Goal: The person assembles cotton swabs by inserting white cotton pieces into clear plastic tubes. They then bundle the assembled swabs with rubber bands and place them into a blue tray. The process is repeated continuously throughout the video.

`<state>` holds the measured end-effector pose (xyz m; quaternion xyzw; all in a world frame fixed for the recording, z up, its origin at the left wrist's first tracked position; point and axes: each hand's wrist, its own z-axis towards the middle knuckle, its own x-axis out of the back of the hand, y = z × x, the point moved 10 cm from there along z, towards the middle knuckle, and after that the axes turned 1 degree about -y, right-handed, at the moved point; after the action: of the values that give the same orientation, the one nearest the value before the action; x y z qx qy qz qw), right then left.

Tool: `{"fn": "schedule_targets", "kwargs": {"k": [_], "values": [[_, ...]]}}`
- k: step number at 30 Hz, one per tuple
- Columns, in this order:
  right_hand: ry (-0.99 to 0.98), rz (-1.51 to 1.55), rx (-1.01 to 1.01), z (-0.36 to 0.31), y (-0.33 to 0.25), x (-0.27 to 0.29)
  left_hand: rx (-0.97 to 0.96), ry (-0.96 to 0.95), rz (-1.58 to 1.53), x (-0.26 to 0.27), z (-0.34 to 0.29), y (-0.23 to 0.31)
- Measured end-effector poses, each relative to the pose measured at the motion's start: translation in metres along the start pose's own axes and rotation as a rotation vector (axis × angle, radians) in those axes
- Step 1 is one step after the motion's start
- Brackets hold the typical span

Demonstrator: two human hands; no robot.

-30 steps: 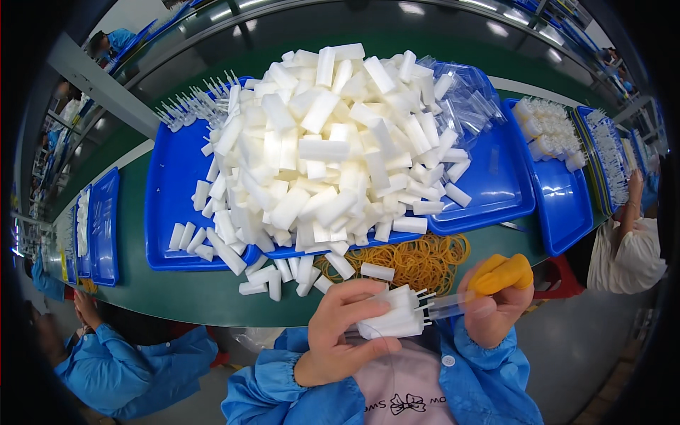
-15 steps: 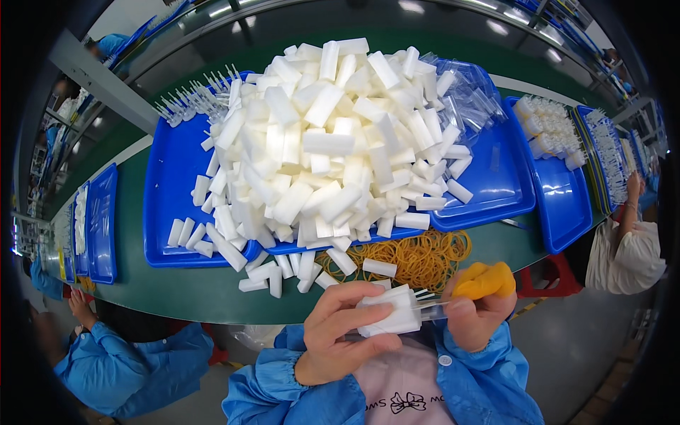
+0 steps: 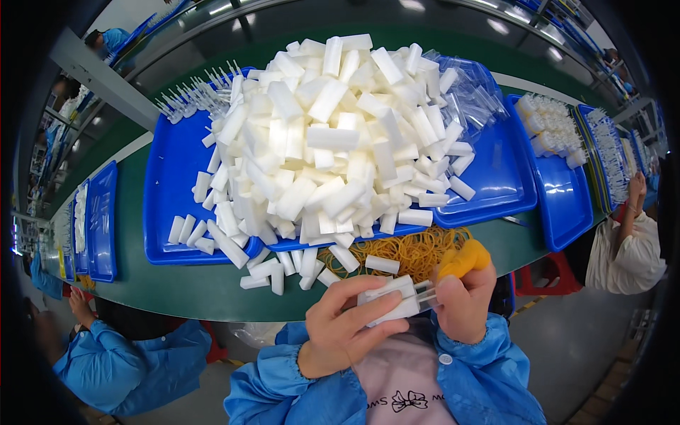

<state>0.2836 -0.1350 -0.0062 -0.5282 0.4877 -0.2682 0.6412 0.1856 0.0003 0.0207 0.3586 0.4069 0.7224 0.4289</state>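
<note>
My left hand [image 3: 347,319] is closed around a bundle of white foam blocks [image 3: 407,306], held above the front edge of the table. Thin white rods [image 3: 423,285] stick out of the bundle's right end beside a clear plastic piece [image 3: 428,300]. My right hand [image 3: 464,301] wears yellow finger covers [image 3: 464,261] and pinches at that end, closed on the clear piece; its fingertips are partly hidden. Just beyond my hands lie a heap of tan rubber bands [image 3: 404,251] and several loose foam blocks [image 3: 382,265].
A large pile of white foam blocks [image 3: 333,138] covers blue trays [image 3: 166,177]. White stemmed parts [image 3: 195,99] stand at the far left, clear plastic sleeves [image 3: 471,99] at the far right. Another tray [image 3: 563,202] holds foam bundles [image 3: 549,127]. Co-workers [image 3: 134,368] sit on both sides.
My right hand has moved a little left and up, closer to the bundle. The bundle has turned slightly in my left hand, so a groove between its blocks shows.
</note>
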Motion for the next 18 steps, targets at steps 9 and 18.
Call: {"fn": "schedule_targets", "kwargs": {"k": [9, 18], "values": [[0.006, 0.153, -0.193, 0.012, 0.017, 0.004, 0.400, -0.065, -0.750, -0.013, -0.013, -0.034], [-0.356, -0.796, 0.447, -0.010, -0.049, -0.019, 0.411, 0.002, -0.594, 0.011, -0.024, -0.043]]}}
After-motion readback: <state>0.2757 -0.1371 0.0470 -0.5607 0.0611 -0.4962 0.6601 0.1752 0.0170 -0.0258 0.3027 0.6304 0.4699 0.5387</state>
